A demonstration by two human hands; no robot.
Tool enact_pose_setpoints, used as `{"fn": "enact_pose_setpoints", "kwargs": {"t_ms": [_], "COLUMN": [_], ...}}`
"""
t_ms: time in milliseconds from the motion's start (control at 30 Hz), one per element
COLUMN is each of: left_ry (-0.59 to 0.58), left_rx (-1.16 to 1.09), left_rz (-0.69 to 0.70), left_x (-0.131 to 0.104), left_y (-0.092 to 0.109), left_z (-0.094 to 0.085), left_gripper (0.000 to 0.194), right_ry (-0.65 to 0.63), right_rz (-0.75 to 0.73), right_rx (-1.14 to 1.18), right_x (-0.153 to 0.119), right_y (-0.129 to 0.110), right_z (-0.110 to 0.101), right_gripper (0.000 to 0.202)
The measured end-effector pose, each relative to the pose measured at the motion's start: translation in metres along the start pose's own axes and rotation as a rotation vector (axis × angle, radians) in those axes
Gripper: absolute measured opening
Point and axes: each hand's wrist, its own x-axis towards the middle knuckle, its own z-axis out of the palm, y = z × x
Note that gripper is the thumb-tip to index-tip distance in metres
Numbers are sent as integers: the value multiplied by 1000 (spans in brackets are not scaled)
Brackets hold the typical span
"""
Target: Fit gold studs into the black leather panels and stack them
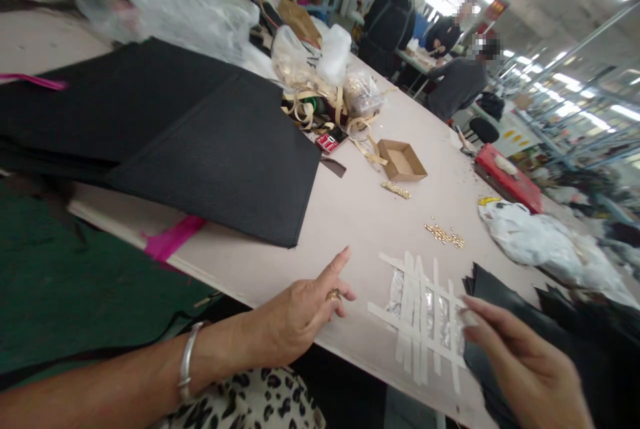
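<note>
My left hand [298,317] hovers over the near edge of the table, forefinger stretched out and the other fingers loosely bent, with nothing in it. To the right, my right hand [533,356] is closed in a pinch and slightly blurred; whatever its fingertips hold cannot be made out. Those fingertips are by the right side of a grid of pale tape strips [419,322] over clear plastic on the table. Beyond the grid lie small gold metal pieces [444,236], and a narrow row of gold pieces [396,190] sits farther back.
Large black sheets [215,149] cover the left of the table [345,216], overhanging its front edge. A shallow cardboard box [403,161] stands farther back, near plastic bags [363,90]. Black pieces [505,289], a white bag [530,232] and a red box [507,178] lie right. Several people sit beyond.
</note>
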Motion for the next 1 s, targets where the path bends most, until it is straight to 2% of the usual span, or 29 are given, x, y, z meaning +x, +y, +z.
{"fn": "enact_pose_setpoints", "kwargs": {"t_ms": [100, 167, 233, 367, 467, 600, 700, 800, 933, 1000], "left_ry": [5, 26, 69, 155, 204, 213, 261, 399, 677, 810], "left_rx": [99, 175, 224, 283, 388, 475, 448, 253, -230, -398], "left_rz": [80, 128, 162, 200, 198, 199, 169, 85, -252, -344], "left_x": [-5, -8, -11, -17, -22, -30, -36, -44, -58, -65], "left_y": [-1, -1, -2, -8, -10, -8, -8, -11, -16, -18], "left_z": [-7, -12, -17, -25, -33, -48, -55, -54, -54, -61], "left_gripper": [71, 77, 84, 91, 93, 98, 98, 78, 35, 32], "right_ry": [-266, -340, -343, -304, -336, -382, -407, -412, -404, -420], "right_rz": [-215, -323, -387, -428, -433, -406, -492, -501, -331, -275], "right_rx": [116, 181, 203, 221, 292, 335, 372, 361, 278, 266], "right_x": [-13, -16, -16, -10, -4, 5, 10, 20, 55, 78], "right_y": [-75, -107, -124, -130, -133, -143, -153, -160, -165, -170], "right_z": [86, 121, 142, 164, 176, 191, 199, 205, 218, 230], "right_gripper": [25, 29, 32, 29, 20, 14, 15, 16, 23, 31]}}
